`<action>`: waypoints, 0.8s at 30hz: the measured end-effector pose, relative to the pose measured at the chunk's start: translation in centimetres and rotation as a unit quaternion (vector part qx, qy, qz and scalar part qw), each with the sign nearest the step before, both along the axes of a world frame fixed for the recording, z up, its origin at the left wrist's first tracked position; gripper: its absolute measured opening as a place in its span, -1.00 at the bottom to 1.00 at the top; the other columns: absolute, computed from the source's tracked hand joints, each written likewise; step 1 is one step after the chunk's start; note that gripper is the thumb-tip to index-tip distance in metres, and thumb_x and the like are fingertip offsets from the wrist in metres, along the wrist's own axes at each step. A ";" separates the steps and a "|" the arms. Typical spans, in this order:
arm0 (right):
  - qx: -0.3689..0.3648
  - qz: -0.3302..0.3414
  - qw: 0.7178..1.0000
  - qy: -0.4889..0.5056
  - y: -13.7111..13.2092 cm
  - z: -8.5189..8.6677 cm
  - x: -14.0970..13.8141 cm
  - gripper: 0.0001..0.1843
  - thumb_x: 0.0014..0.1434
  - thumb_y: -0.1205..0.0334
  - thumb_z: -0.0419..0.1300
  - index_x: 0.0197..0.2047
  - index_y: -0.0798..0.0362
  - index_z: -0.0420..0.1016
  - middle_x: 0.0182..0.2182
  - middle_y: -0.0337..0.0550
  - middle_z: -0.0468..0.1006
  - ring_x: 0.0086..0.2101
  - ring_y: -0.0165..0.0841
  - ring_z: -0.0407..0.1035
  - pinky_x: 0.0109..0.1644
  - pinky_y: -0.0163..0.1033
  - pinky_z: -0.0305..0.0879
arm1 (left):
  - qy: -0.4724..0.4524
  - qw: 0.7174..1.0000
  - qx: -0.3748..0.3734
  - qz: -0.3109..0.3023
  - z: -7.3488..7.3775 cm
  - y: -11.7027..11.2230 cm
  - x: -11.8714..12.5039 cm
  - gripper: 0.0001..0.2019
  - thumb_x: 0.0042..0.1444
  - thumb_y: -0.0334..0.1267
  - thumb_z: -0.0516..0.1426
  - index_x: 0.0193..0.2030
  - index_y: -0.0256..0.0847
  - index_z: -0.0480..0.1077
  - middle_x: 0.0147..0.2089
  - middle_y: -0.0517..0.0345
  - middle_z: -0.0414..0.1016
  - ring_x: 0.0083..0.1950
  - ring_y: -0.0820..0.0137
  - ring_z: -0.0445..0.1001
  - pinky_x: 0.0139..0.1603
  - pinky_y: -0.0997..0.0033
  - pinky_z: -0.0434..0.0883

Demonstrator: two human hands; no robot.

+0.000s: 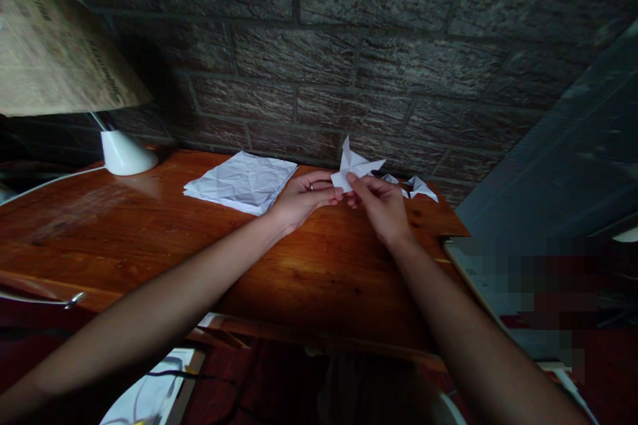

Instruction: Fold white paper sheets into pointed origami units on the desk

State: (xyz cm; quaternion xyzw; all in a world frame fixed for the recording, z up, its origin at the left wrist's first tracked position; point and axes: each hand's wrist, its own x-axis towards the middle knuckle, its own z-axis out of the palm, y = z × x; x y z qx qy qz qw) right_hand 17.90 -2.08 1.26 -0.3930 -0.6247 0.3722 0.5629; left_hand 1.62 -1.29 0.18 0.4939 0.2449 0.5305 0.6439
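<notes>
From here, both grips pinch the folded paper [355,165], so the left hand [299,200] should steady while the right hand [387,207] presses evenly.

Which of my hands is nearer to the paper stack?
Left. Your left hand is right by the right side of the paper stack; your right hand is farther off to the right, past the left one, gripping the folded paper.

Shows a dark, rough-faced block wall [381,60] behind a varnished wooden desk [319,262]. Has a shaded table lamp [64,46] at left, a blue-grey panel [548,146] at right, dark red floor [212,402] below. Is dimly lit throughout.
</notes>
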 end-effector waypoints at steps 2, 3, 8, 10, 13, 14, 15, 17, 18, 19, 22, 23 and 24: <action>-0.030 0.040 0.998 0.025 0.1 0.2 0.3 -0.63 0.05 -0.12 0.35 -0.47 0.04 0.55 -0.49 -0.20 0.57 -0.51 -0.44 0.38 -0.41 -0.30 0.30 | -0.010 1.000 -0.026 -0.012 0.2 0.1 -0.1 -0.70 -0.11 -0.39 0.38 -0.17 -0.27 0.58 -0.21 0.06 0.64 -0.20 0.43 0.57 -0.09 0.41 0.44; -0.037 0.051 0.998 0.030 0.1 0.3 0.4 -0.65 0.02 -0.10 0.37 -0.44 0.04 0.58 -0.47 -0.20 0.59 -0.50 -0.44 0.40 -0.40 -0.31 0.31 | -0.015 0.999 -0.037 -0.015 0.3 0.1 -0.2 -0.72 -0.11 -0.40 0.38 -0.19 -0.28 0.58 -0.22 0.06 0.63 -0.20 0.44 0.56 -0.10 0.44 0.43; -0.019 0.043 0.999 0.012 0.0 0.6 0.7 -0.65 0.00 -0.10 0.38 -0.45 0.04 0.58 -0.50 -0.21 0.57 -0.54 -0.46 0.35 -0.44 -0.30 0.27 | -0.036 0.998 -0.058 -0.012 0.5 0.0 -0.2 -0.73 -0.12 -0.44 0.38 -0.21 -0.28 0.58 -0.26 0.12 0.61 -0.25 0.51 0.54 -0.14 0.51 0.44; 0.002 0.028 1.000 -0.010 -0.1 0.7 0.8 -0.63 0.03 -0.09 0.35 -0.51 0.05 0.52 -0.57 -0.24 0.51 -0.59 -0.48 0.27 -0.49 -0.31 0.20 | -0.028 0.998 -0.057 -0.014 0.5 -0.1 0.0 -0.73 -0.12 -0.43 0.38 -0.20 -0.28 0.58 -0.27 0.14 0.60 -0.27 0.52 0.53 -0.14 0.50 0.45; 0.028 0.000 0.999 -0.041 -0.2 0.8 0.8 -0.58 0.08 -0.05 0.31 -0.61 0.04 0.38 -0.67 -0.32 0.36 -0.63 -0.51 0.13 -0.52 -0.31 0.09 | -0.012 0.998 -0.056 -0.013 0.4 -0.4 0.3 -0.73 -0.14 -0.42 0.39 -0.23 -0.29 0.58 -0.29 0.14 0.59 -0.30 0.53 0.52 -0.16 0.49 0.45; 0.033 -0.006 0.998 -0.047 -0.2 0.8 0.9 -0.56 0.09 -0.05 0.30 -0.63 0.04 0.35 -0.69 -0.33 0.32 -0.63 -0.51 0.10 -0.52 -0.31 0.07 | -0.007 0.998 -0.055 -0.012 0.4 -0.4 0.4 -0.74 -0.14 -0.41 0.39 -0.23 -0.29 0.58 -0.30 0.14 0.59 -0.31 0.52 0.52 -0.15 0.48 0.45; 0.035 -0.007 0.998 -0.052 -0.2 0.8 0.9 -0.56 0.09 -0.05 0.29 -0.63 0.04 0.33 -0.69 -0.34 0.30 -0.63 -0.51 0.08 -0.52 -0.31 0.06 | -0.004 0.998 -0.055 -0.009 0.4 -0.4 0.5 -0.74 -0.14 -0.41 0.39 -0.24 -0.29 0.58 -0.30 0.14 0.59 -0.30 0.52 0.52 -0.15 0.47 0.45; 0.039 0.007 0.997 -0.064 -0.2 0.9 1.0 -0.57 0.10 -0.05 0.28 -0.61 0.03 0.33 -0.68 -0.35 0.29 -0.61 -0.49 0.09 -0.50 -0.31 0.08 | -0.004 0.998 -0.055 0.003 0.4 -0.4 0.5 -0.75 -0.13 -0.38 0.39 -0.25 -0.27 0.57 -0.28 0.14 0.60 -0.28 0.50 0.53 -0.12 0.44 0.46; 0.041 0.021 0.996 -0.072 -0.1 0.9 1.0 -0.58 0.09 -0.06 0.28 -0.61 0.03 0.33 -0.67 -0.35 0.29 -0.59 -0.49 0.10 -0.48 -0.31 0.10 | -0.006 0.998 -0.057 0.007 0.4 -0.3 0.4 -0.77 -0.12 -0.37 0.39 -0.25 -0.26 0.57 -0.27 0.14 0.60 -0.26 0.48 0.54 -0.10 0.43 0.46; 0.043 0.039 0.995 -0.081 -0.1 0.9 1.0 -0.59 0.09 -0.06 0.28 -0.59 0.04 0.34 -0.66 -0.35 0.30 -0.57 -0.49 0.12 -0.46 -0.31 0.12 | -0.007 0.998 -0.057 0.009 0.4 -0.2 0.3 -0.78 -0.11 -0.34 0.38 -0.26 -0.25 0.57 -0.26 0.13 0.61 -0.24 0.47 0.54 -0.09 0.41 0.46; 0.049 0.087 0.990 -0.101 0.1 0.8 1.1 -0.61 0.08 -0.04 0.30 -0.56 0.05 0.39 -0.60 -0.33 0.36 -0.53 -0.48 0.18 -0.40 -0.31 0.19 | -0.004 0.999 -0.055 -0.002 0.5 0.1 -0.2 -0.80 -0.07 -0.30 0.37 -0.27 -0.26 0.58 -0.24 0.10 0.62 -0.22 0.45 0.54 -0.06 0.38 0.46; 0.049 0.094 0.989 -0.103 0.1 0.7 1.2 -0.63 0.09 -0.03 0.30 -0.54 0.06 0.41 -0.58 -0.32 0.38 -0.52 -0.48 0.21 -0.38 -0.31 0.21 | -0.002 0.999 -0.053 -0.004 0.6 0.2 -0.3 -0.81 -0.06 -0.29 0.37 -0.27 -0.26 0.58 -0.25 0.09 0.62 -0.22 0.45 0.54 -0.05 0.38 0.46; 0.047 0.095 0.990 -0.098 0.2 0.6 1.1 -0.65 0.10 -0.02 0.30 -0.51 0.06 0.44 -0.55 -0.31 0.41 -0.51 -0.48 0.23 -0.37 -0.31 0.23 | -0.002 0.999 -0.051 -0.002 0.6 0.2 -0.4 -0.81 -0.07 -0.29 0.37 -0.28 -0.27 0.58 -0.26 0.08 0.62 -0.23 0.44 0.54 -0.05 0.37 0.45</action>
